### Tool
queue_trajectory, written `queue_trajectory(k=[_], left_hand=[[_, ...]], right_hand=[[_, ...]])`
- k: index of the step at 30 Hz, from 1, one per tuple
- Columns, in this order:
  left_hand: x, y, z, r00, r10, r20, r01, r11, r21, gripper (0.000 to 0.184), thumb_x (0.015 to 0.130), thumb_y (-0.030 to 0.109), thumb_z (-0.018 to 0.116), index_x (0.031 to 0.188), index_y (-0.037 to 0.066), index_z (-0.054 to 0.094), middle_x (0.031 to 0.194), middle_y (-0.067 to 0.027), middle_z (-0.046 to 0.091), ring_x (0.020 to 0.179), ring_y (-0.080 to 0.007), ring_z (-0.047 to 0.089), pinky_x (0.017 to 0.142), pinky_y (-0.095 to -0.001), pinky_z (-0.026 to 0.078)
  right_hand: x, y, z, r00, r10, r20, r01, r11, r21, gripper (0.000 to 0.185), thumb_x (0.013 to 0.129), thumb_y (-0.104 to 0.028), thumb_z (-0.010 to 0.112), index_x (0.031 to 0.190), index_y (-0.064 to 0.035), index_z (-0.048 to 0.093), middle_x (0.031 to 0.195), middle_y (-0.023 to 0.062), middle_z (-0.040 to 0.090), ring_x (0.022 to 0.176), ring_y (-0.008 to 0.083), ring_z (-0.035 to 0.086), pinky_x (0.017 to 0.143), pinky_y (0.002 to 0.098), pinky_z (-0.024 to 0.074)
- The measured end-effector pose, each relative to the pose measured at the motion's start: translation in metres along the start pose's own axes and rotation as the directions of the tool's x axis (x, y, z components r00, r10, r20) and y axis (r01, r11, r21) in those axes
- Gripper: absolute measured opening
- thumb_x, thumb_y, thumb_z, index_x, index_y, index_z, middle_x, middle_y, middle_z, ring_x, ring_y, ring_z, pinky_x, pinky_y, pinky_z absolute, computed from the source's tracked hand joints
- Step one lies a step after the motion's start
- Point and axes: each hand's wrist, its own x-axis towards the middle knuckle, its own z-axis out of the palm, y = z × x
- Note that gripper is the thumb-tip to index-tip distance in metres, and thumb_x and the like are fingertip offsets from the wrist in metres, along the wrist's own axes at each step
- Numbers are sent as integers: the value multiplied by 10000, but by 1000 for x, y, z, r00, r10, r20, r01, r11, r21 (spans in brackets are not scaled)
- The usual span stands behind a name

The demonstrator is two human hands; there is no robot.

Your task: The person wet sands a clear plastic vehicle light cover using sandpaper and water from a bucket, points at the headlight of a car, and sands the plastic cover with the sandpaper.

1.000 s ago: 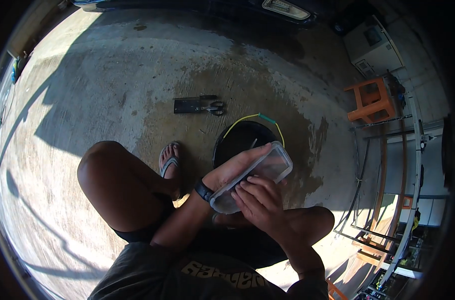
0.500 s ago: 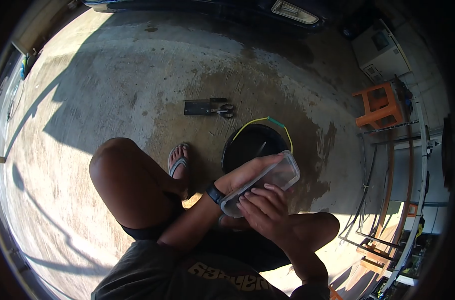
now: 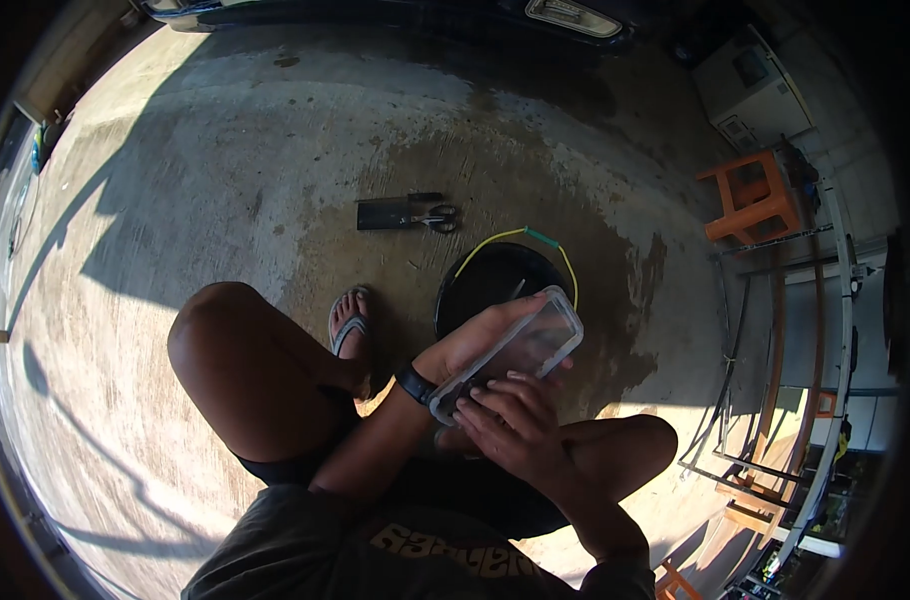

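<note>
A clear plastic food container (image 3: 545, 338) is held aslant over my lap, its long side running from lower left to upper right. My left hand (image 3: 480, 332), with a dark watch band on the wrist, wraps it from beneath and along its far side; some fingertips show past the right edge. Across the near end lie the bent fingers of my right hand (image 3: 515, 425), touching the container. Just beyond stands a black bucket (image 3: 465, 280) with a yellow handle, partly hidden by my left hand and the container.
Scissors (image 3: 441, 218) lie on the concrete floor beside a flat black rectangular item (image 3: 382, 214). An orange stool (image 3: 750, 197) stands at the right, near a metal frame (image 3: 837, 270). A dark vehicle (image 3: 375, 18) is at the far edge. My sandalled foot (image 3: 350, 325) rests left of the bucket.
My right hand has shifted slightly left along the container, toward its near end. The container has moved slightly up and left in view, and the whole view has shifted a little.
</note>
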Motion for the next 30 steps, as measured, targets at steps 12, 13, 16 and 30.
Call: queue_trajectory(k=[12, 13, 16, 30], left_hand=[[-10, 5, 12, 994, 44, -102, -43, 999, 12, 511, 1080, 490, 503, 1253, 23, 617, 1132, -167, 702, 969, -246, 715, 876, -353, 592], [-10, 7, 14, 996, 22, -86, -20, 1000, 16, 506, 1079, 487, 507, 1250, 24, 618, 1131, -163, 702, 966, -240, 715, 865, -350, 595], [0, -2, -1, 986, 99, -137, -100, 995, -2, 532, 1075, 507, 506, 1280, 26, 602, 1138, -174, 701, 970, -265, 715, 874, -357, 592], [-1, -1, 0, 990, 56, -133, -58, 998, -8, 534, 1082, 491, 505, 1296, 11, 603, 1143, -170, 704, 985, -266, 720, 860, -330, 605]], right_hand=[[19, 26, -2, 995, 66, -68, -65, 998, 22, 263, 799, -87, 828, 1047, -78, 740, 1086, 48, 671, 1022, 246, 677, 845, 404, 567], [14, 10, -1, 1000, 18, -17, -17, 998, 52, 260, 798, -63, 824, 1043, -68, 735, 1082, 53, 670, 1012, 247, 678, 825, 402, 571], [10, 22, -1, 998, 63, -32, -60, 996, 71, 259, 803, -54, 824, 1046, -66, 736, 1093, 38, 672, 1024, 235, 682, 854, 407, 560], [8, 22, 0, 999, 37, -25, -34, 994, 107, 298, 802, -58, 819, 1092, -67, 753, 1115, 39, 697, 1093, 240, 680, 925, 409, 544]])
